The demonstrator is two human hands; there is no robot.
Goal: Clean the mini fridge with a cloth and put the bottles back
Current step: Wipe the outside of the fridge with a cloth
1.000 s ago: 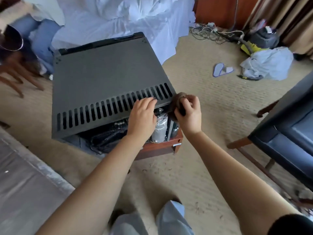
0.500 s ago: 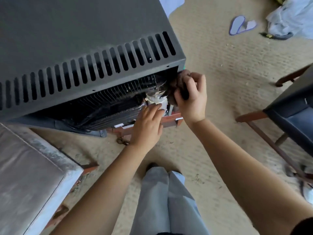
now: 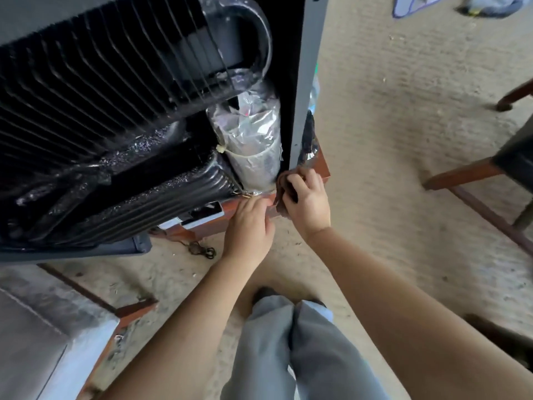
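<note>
Our right hand [image 3: 307, 203] grips a bunched dark brown cloth [image 3: 284, 187], fingers curled round it, and presses it against the lower end of the grey metal corner strip of the mini fridge [image 3: 307, 82]. The cloth sits at the near right corner of the reddish-brown wooden base [image 3: 322, 168] that carries the fridge. Our left hand [image 3: 251, 223] lies just beside the right, knuckles up, with its fingertips at the near edge of the same base, below a crinkled silver foil-wrapped cylinder [image 3: 251, 140]. We cannot tell whether it pinches anything. Left of the cylinder run the black condenser fins [image 3: 86, 82] of the open rear. The base stands on beige carpet [image 3: 403, 140].
</note>
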